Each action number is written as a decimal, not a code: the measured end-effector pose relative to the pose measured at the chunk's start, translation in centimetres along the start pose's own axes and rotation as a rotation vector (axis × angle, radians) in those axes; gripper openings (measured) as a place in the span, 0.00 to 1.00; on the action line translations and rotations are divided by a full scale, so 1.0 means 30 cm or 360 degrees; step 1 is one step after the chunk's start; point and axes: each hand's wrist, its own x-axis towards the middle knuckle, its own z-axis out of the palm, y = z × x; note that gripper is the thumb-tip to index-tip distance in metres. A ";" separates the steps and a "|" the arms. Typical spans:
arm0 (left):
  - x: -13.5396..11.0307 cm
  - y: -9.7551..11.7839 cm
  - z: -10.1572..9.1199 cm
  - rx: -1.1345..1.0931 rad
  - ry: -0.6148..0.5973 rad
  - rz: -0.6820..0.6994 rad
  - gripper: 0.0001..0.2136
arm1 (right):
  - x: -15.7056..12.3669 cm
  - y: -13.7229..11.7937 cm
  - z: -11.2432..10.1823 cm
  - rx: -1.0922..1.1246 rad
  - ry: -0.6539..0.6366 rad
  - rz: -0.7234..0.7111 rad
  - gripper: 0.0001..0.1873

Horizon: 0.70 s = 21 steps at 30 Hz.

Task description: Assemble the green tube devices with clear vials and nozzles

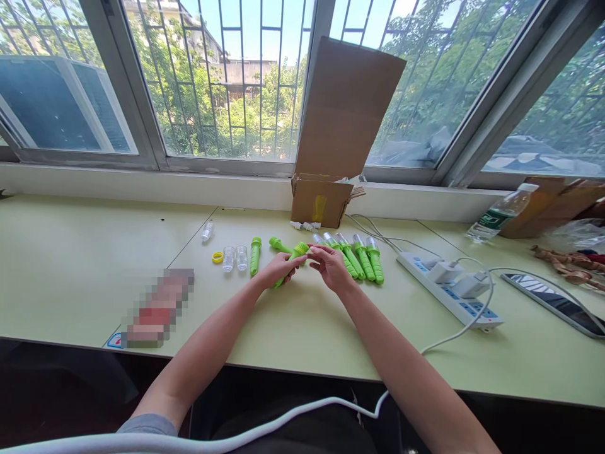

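Note:
My left hand (278, 270) is wrapped round a green ribbed plastic handle (299, 250), tilted with its threaded end up and to the right. At that end, my right hand (331, 267) has thumb and fingers pinched together; what lies between them is too small to make out. Behind my left hand, another green handle (278, 243) lies partly hidden. A third green handle (256, 255) lies to the left. Beside it are two clear plastic cups (235, 258) and a yellow ring (217, 257). To the right, several green handles with clear tops (362, 257) lie in a row, partly covered by my right hand.
A cardboard box (317, 200) with its flap up stands by the window, small white parts (305, 226) before it. A clear piece (207, 231) lies far left. To the right are a power strip (451, 293) with cables, a phone (553, 302) and a water bottle (501, 214).

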 end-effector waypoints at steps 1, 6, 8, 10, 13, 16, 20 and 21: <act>-0.001 0.002 0.001 0.0007 0.0004 -0.0005 0.24 | 0.001 0.000 0.000 -0.0004 0.0003 0.0002 0.13; -0.003 0.004 0.003 0.0024 0.0007 -0.0011 0.25 | 0.006 0.002 -0.006 -0.0013 0.0014 0.0015 0.13; -0.001 0.001 0.001 0.0020 -0.0003 0.0001 0.25 | 0.008 0.004 -0.008 0.0003 0.0019 0.0015 0.13; 0.001 -0.003 -0.001 0.0015 -0.0014 0.0011 0.25 | 0.009 0.005 -0.010 0.0031 0.0019 0.0015 0.13; 0.003 -0.006 -0.003 0.0007 -0.0021 0.0009 0.25 | 0.010 0.007 -0.011 0.0061 0.0012 0.0016 0.13; 0.003 -0.006 -0.004 0.0011 -0.0004 -0.0010 0.25 | 0.009 0.007 -0.010 0.0062 0.0007 0.0019 0.14; 0.002 -0.002 -0.002 0.0018 0.0011 -0.0030 0.25 | 0.004 0.003 -0.004 0.0033 0.0005 0.0019 0.15; 0.001 -0.001 -0.001 0.0017 0.0009 -0.0030 0.25 | 0.002 0.002 -0.002 0.0033 0.0004 0.0019 0.15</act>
